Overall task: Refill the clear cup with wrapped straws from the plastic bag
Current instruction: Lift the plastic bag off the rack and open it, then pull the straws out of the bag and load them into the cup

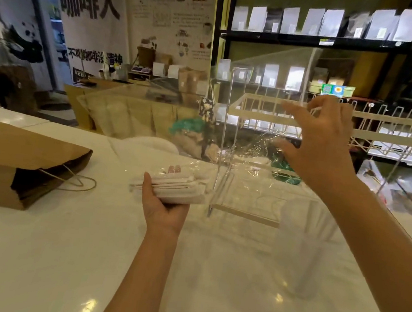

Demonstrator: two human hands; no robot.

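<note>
A: Glossy white counter in a café, dark shelves of pale pouches behind, a white wire rack at right, a clear acrylic stand in the middle. Where are the straws?

B: The left hand is closed around a flat bundle of white paper-wrapped straws, thumb on the near side, fingertips showing over the top. The bundle sits inside the crinkled clear plastic bag, whose loose end runs off to the right.

A: And the right hand?

B: Raised above and to the right of the bundle, fingers spread and curled. It is at the bag's film, but blur hides whether it pinches anything, so I can't tell.

A: The cup?

B: The tall clear plastic cup stands on the counter near the right forearm, nearer the viewer than the bundle and to its right. It is hazy; pale upright shapes inside may be straws.

A: What does the next move turn on?

B: As I judge it, the bundle's long axis lies left to right, nearly level, while the cup opens upward. The straws must come free of the bag, then be tipped on end. The right hand is nearer the cup.

A: Any writing?

B: Large black Chinese characters on the wall poster, reading 咖啡人. A brown paper carrier bag lying at left shows none.
</note>
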